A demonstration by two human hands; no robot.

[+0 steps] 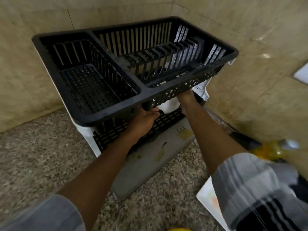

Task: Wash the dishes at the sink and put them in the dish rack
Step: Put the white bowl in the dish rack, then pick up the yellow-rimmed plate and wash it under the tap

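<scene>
White dish [168, 105] under black rack [116, 114] tier, between your hands: right hand [186, 100] touching, left hand [145, 119] beside; grips hidden, can't tell.

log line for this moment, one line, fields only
stage: placing in rack | left hand: under top basket, grip unclear | right hand: on white dish, lower shelf | top basket: empty

Both hands [166, 110] under black dish rack [116, 67] tier.
</scene>
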